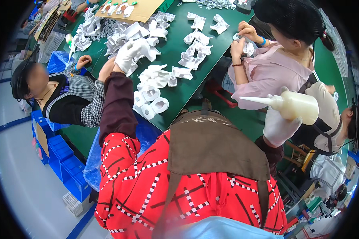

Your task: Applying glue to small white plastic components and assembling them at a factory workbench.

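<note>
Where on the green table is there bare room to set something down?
Bare green table lies between the central white-parts heap and the loose pieces by the co-worker in pink. The near edge is crowded with white rings beside the gloved left hand.

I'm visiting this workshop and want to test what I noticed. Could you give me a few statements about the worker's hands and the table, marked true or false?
1. The right hand holds a squeeze bottle with a long pointed nozzle. True.
2. Both hands are bare. False: both wear white gloves.
3. The left hand reaches over to the white parts on the table. True.
4. The table has a red top. False: its top is green.
5. The squeeze bottle's nozzle points to the picture's right. False: it points to the picture's left.
</note>
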### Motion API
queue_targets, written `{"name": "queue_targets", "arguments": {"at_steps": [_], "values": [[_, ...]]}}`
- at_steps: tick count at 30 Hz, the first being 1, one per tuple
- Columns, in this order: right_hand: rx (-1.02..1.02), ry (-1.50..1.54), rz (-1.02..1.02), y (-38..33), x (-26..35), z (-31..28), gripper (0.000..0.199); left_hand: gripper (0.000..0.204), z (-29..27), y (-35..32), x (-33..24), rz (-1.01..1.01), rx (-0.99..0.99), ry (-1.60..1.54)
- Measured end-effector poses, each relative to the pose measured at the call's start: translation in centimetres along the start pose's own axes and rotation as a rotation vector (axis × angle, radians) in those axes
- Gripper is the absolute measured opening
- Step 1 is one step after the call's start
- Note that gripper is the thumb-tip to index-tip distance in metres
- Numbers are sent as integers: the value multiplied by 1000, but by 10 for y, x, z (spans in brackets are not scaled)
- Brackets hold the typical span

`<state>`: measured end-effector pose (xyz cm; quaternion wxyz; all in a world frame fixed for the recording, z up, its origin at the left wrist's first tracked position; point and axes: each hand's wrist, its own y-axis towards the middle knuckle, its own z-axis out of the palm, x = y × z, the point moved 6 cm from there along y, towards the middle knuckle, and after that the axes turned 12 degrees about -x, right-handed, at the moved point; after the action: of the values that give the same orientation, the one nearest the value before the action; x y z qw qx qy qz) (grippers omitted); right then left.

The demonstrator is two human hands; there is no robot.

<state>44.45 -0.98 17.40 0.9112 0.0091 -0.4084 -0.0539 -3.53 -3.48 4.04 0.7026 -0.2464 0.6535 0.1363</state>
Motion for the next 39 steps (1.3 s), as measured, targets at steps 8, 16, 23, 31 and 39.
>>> {"name": "queue_targets", "arguments": {"at_steps": [8,16,23,31,39], "values": [[42,78,133,11,-15,6,65,29,22,-86,-65,408,-351,-341],[69,101,129,11,-15,13,65,47,158,-172,10,-568,198,-884],[67,118,120,7,-5,4,62,47,177,-201,28,-583,359,-492],[41,132,49,-2,7,-7,58,34,154,-216,11,-441,720,-111],[66,123,50,-5,5,-2,59,29,153,-190,31,-625,307,-437]]}}
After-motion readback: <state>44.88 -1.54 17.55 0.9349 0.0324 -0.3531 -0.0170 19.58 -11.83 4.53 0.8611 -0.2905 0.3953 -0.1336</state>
